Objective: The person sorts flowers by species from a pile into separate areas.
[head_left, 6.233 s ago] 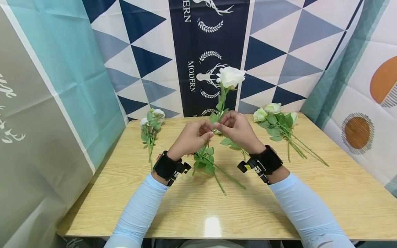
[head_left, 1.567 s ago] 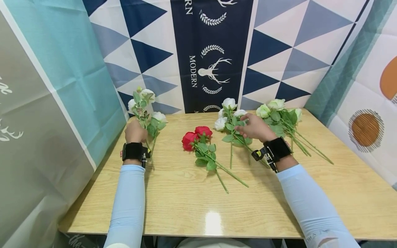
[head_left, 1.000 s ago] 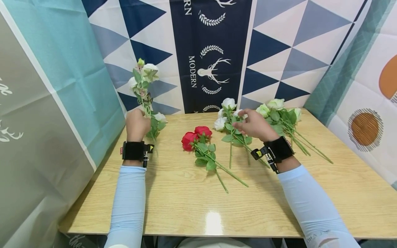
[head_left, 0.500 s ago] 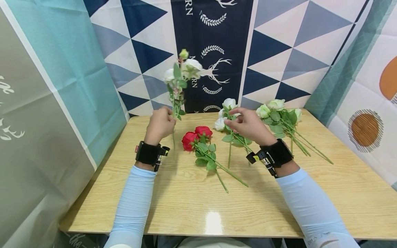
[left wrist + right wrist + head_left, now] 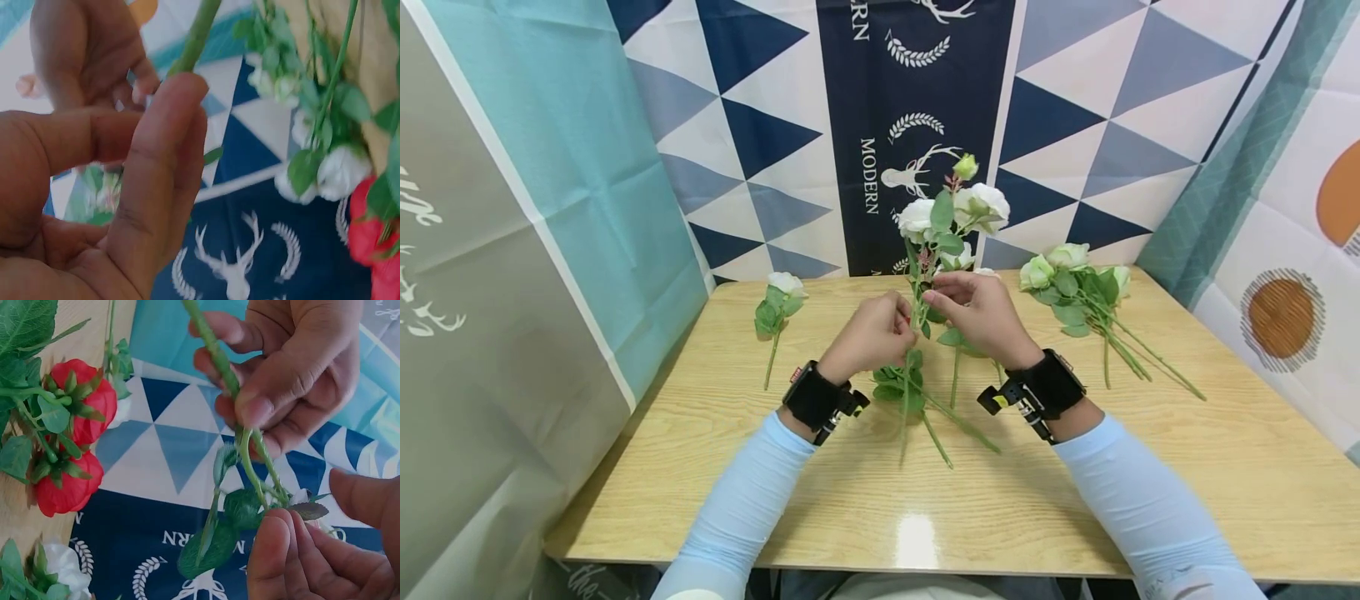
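Note:
Upright over the middle of the table, a stem of white flowers with a green bud is held by my left hand. Its thumb and fingers pinch the green stem, as the right wrist view shows. My right hand is beside the stem just higher up. In the right wrist view its fingertips touch or nearly touch the forking stems, with the thumb apart from them. Red roses lie below; in the head view my left hand mostly hides their blooms, while their leaves show.
A single white rose lies at the back left of the wooden table. Pale green roses lie at the back right. More white roses lie behind my hands. Patterned cloth hangs around the table.
My left hand took the white flower stem from the left pile, lifted it and carried it right to the middle. My right hand moved slightly left to meet it. One white rose stays at left.

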A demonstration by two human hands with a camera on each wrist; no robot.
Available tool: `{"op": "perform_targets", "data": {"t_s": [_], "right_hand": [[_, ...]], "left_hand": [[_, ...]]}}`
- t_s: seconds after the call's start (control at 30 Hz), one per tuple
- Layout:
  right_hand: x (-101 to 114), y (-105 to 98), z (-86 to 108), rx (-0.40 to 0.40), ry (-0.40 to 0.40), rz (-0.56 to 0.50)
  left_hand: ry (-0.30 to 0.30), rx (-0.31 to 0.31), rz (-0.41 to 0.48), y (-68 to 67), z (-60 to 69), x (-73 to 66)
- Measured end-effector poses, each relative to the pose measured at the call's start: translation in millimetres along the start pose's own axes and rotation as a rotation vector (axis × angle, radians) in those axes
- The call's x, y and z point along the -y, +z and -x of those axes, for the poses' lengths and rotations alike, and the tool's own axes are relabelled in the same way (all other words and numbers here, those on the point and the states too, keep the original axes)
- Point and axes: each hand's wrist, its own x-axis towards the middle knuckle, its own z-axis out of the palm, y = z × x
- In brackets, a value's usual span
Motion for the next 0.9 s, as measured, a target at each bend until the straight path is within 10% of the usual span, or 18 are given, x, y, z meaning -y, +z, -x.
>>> {"op": "perform_targets", "data": {"t_s": [0.4,0.9], "right_hand": [[1.9,-1.7,-0.9,-0.04,0.115,-0.023],[26.6,-2.5,14.5,-0.155,-0.117,0.033]], "left_hand": [[0.049,0.007,0.133,21.8,0.5,-10.3],[0.356,-0.117,-0.053,6.1,4.6,-13.3]]}}
